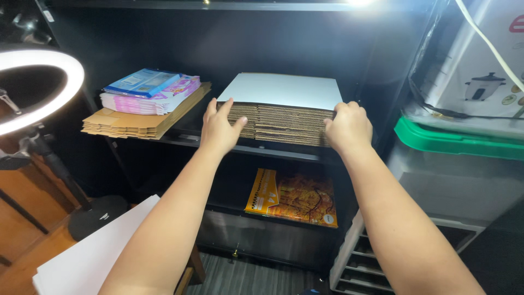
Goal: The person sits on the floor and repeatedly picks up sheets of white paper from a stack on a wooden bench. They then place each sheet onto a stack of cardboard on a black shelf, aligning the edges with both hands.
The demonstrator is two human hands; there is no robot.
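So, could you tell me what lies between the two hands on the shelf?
The head view shows the cardboard stack between the left hand and right hand.

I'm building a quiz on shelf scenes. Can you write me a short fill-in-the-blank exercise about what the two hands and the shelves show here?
1. Both hands, the left hand and the right hand, touch a stack of flattened ____ sheets.
2. The top face of that cardboard stack is coloured ____.
3. The orange paper pack lies on the shelf ____ the stack.
4. On the far left glows a lamp shaped like a ____.

Missing words: cardboard; white; below; ring
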